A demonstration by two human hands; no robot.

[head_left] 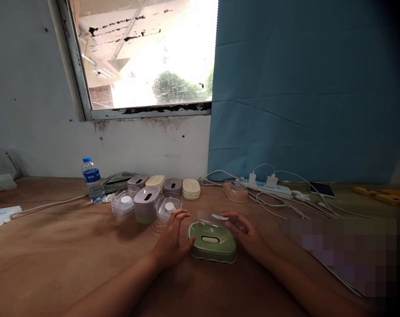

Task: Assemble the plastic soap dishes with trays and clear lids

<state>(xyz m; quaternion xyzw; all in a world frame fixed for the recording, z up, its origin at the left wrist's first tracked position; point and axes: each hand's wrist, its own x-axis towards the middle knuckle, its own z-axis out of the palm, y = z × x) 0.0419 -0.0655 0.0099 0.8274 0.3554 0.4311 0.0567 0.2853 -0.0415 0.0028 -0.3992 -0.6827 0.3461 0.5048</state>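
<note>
A green oval lid (pixel 216 253) with a slot in its middle lies on the table in front of me. My left hand (pixel 172 242) is at its left side, fingers stretched and spread, the thumb touching the lid's left edge. Just behind the lid is a clear plastic piece (pixel 205 216), faint and partly blurred, with a white round label (pixel 220 216). The fingers of my right hand (pixel 248 235) are bent over the right side of this clear piece, the index fingertip at the label. Part of its outline is lost against the table.
Stacked clear trays (pixel 122 204), more clear trays (pixel 163 207), a lilac box (pixel 147 202) and cream lids (pixel 191 188) stand back left. Beside them is a water bottle (pixel 93 182). A pink lid (pixel 235 192), power strip (pixel 272 188), cables and phone (pixel 321 189) lie back right.
</note>
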